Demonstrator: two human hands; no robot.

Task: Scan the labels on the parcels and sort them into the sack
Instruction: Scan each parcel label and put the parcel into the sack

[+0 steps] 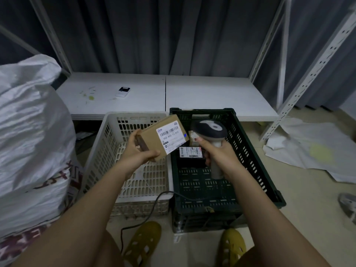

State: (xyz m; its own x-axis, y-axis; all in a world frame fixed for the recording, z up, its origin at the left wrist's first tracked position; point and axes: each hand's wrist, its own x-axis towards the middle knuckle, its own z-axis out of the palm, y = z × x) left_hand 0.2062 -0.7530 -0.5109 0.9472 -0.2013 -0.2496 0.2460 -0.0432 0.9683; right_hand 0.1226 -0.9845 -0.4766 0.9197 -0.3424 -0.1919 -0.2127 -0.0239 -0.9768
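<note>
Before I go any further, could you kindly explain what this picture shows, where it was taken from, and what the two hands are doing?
This is a single view from a camera worn on a person's head, looking down at their bare arms. The left hand grips a brown cardboard parcel with a white barcode label. The right hand holds a grey handheld barcode scanner, aimed at that label. Below sit a white slatted plastic crate and a dark green plastic crate, which contains a black labelled parcel. A large white woven sack stands at the left.

Tilted brown parcel (163, 138), white label (170, 137) up, above white crate (107, 143).
</note>
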